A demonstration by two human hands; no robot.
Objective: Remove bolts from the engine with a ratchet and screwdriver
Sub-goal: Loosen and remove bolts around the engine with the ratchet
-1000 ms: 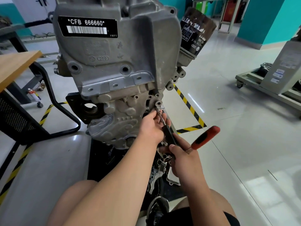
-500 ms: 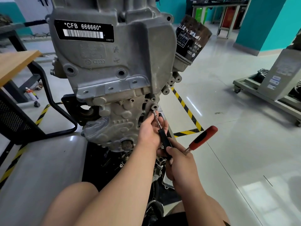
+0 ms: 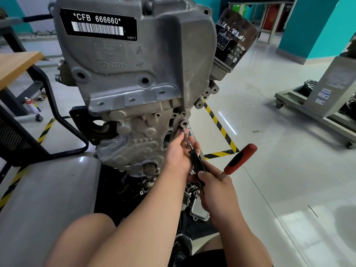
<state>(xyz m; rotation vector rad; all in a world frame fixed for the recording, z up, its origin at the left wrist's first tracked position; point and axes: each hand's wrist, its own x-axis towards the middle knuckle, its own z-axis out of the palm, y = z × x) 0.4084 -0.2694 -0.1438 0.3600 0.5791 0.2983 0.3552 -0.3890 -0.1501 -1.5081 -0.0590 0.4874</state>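
The left hand [image 3: 178, 157] pinches the thin shaft of a black-handled screwdriver [image 3: 195, 160], whose tip sits just under a bolt boss [image 3: 184, 123] at the lower right edge of the engine [image 3: 134, 74]. The right hand [image 3: 215, 189] grips the screwdriver's handle and also holds a red-handled tool [image 3: 240, 158] that juts out to the right.
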